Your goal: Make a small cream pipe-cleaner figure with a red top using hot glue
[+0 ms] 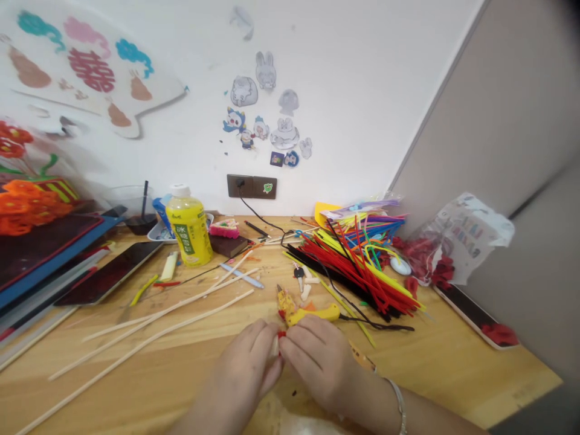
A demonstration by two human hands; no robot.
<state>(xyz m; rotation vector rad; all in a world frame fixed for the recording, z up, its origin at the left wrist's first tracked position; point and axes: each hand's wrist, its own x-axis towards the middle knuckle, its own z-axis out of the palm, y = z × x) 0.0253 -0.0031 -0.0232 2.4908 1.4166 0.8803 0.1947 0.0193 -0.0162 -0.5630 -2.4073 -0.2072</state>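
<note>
The left hand [254, 357] and right hand [322, 359] meet above the desk [149, 393], fingers curled, pinching a small red piece [281, 334] between their fingertips. The glue gun [315, 313] lies just beyond them, with pale strips [158, 315] to its left and pipe cleaners [347, 269] beyond it.

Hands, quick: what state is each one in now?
Left hand: closed on a small pale piece.
Right hand: curled by a red bit; its grip can't be told.

Heaped pipe cleaners [353, 275] mark a craft desk [190, 356].
</note>
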